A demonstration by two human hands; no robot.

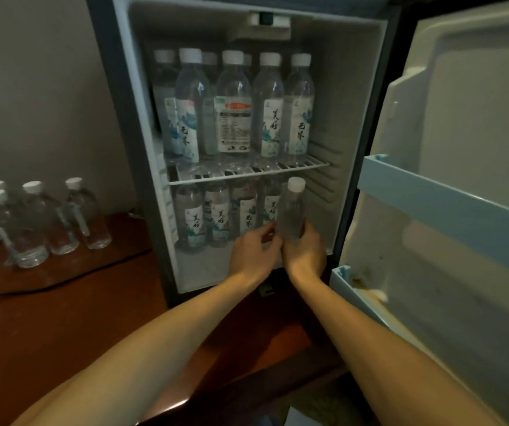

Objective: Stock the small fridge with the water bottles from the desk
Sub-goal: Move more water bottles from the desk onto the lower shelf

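- Dark wooden counter (62, 318) nearest, with a cable (62, 281) across it. The fridge (360, 118) stands on it, its door (462, 210) open to the right.
- Spare bottles (37, 222) stand on the counter at far left, not yet stocked. Free room inside looks short for all of them.
- Right hand (305, 253): fingers clamped round the lower part of one bottle (292, 210). It is upright and capped, at the right end of the bottom compartment.
- Left hand (253, 253): fingers bent at that bottle's left side. Cannot tell whether they grip or only steady it.
- Risk: the bottom row (216, 216) is packed close just beside it. A sideways push could knock the neighbour and topple several.
- Risk: letting go before the base sits flat would tip the bottle out toward the door.
- Risk: the cap is near the wire shelf (247, 173). Lifting could catch it and jolt the full top row (234, 112).
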